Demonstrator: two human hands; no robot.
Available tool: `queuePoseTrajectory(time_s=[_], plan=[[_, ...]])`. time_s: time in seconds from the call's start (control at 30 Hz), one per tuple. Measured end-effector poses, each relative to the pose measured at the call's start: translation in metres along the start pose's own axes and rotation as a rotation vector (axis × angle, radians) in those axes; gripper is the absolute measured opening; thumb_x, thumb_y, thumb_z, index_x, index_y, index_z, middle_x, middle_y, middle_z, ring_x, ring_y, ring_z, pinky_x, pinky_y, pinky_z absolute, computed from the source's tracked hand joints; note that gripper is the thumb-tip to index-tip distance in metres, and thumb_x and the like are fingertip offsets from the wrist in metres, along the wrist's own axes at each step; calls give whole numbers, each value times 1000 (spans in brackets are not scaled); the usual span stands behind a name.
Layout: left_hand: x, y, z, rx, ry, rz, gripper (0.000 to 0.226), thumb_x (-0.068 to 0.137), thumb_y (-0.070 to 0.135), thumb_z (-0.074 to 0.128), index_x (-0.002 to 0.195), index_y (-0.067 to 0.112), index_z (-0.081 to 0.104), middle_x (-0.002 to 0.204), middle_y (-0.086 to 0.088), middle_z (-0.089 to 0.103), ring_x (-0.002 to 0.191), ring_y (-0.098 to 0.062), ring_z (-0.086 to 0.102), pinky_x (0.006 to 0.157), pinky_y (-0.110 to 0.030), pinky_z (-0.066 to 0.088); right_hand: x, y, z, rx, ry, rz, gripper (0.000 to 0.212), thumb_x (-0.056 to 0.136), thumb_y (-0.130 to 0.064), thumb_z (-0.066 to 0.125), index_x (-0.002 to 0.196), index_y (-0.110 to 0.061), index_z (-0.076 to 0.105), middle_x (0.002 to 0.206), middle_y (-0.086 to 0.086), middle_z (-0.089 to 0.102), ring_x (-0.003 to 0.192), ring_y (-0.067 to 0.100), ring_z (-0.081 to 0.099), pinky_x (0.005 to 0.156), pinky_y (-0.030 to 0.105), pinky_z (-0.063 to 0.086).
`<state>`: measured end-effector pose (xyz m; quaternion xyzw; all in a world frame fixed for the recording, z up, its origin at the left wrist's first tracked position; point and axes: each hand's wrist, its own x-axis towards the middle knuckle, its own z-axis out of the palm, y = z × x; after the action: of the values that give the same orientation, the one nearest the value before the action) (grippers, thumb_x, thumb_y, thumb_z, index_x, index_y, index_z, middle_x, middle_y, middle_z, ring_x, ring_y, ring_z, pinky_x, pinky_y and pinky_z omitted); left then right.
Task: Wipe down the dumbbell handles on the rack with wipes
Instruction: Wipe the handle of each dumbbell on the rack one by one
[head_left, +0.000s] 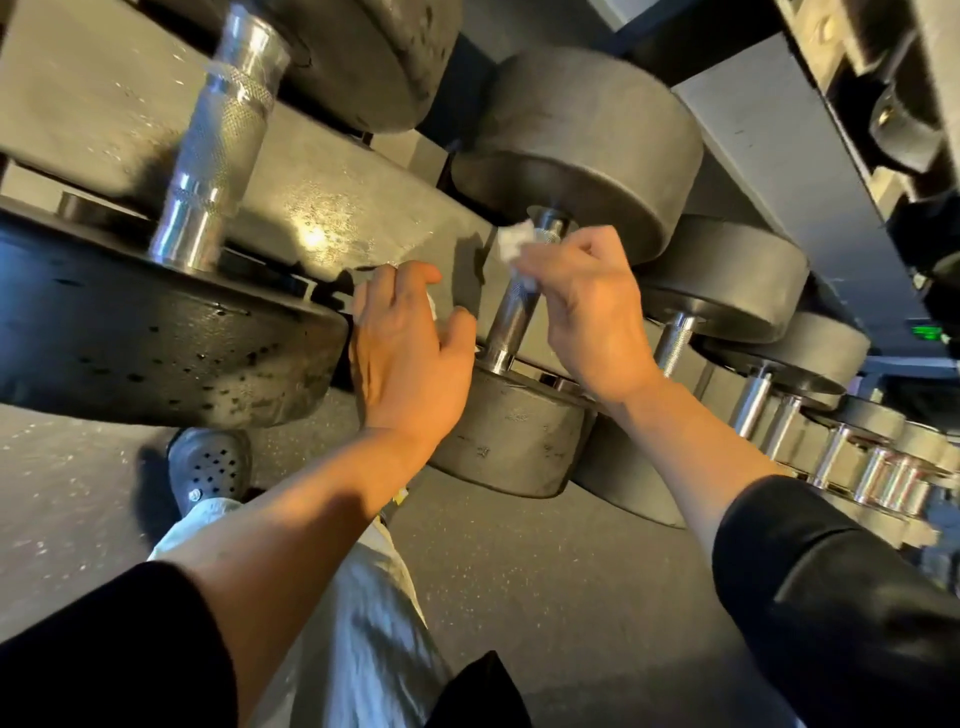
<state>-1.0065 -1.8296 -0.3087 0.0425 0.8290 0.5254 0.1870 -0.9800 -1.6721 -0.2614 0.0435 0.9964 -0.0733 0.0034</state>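
At rack: dumbbells (530, 436) in a row, chrome handles
Right hand (587, 317): fingers curled, pressing wipe (514, 244) on handle (514, 312)
Left hand (410, 353): fingers relaxed, spread, beside handle; white scrap under it, unclear

Dim gym light, warm glare on the rack shelf (311, 228), hard hand shadows, wide-angle bending, blurred edges

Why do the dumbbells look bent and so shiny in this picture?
Head view: the wide-angle lens curves and tilts the rack, so straight edges bow. Warm light glints off the big chrome handle and makes a bright patch on the rack. The right hand holding the wipe looks slightly soft, and the small dumbbells at the far right edge are blurred.
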Motion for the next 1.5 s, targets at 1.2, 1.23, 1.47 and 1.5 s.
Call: queuePoseTrajectory(time_s=[1.2, 1.23, 1.47, 1.5], plan=[[-15, 42, 18, 383, -125, 364, 52, 80, 46, 35, 112, 12, 58, 105, -6, 54, 93, -8, 39, 60, -14, 26, -21, 40, 35, 921, 224, 711, 26, 71, 6, 72, 89, -11, 66, 80, 4, 66, 74, 15, 65, 67, 32, 57], [-15, 42, 18, 392, -127, 367, 52, 80, 46, 35, 111, 11, 58, 105, -7, 55, 93, -9, 41, 62, -11, 26, -25, 42, 32, 988, 168, 727, 27, 71, 10, 71, 87, -10, 65, 74, 2, 64, 68, 11, 63, 65, 27, 55], [-11, 42, 20, 422, -138, 326, 48, 77, 46, 34, 107, 16, 57, 97, 1, 53, 91, -8, 41, 65, -9, 28, -37, 45, 16, 1092, -65, 700, 38, 70, 11, 72, 97, -14, 60, 72, -5, 65, 72, 12, 67, 74, 37, 57], [-11, 42, 20, 421, -138, 327, 48, 77, 45, 35, 107, 16, 57, 97, 1, 53, 91, -9, 42, 66, -9, 28, -37, 43, 15, 1092, -72, 693, 37, 70, 10, 72, 97, -13, 60, 78, 0, 66, 75, 16, 67, 72, 36, 57]])
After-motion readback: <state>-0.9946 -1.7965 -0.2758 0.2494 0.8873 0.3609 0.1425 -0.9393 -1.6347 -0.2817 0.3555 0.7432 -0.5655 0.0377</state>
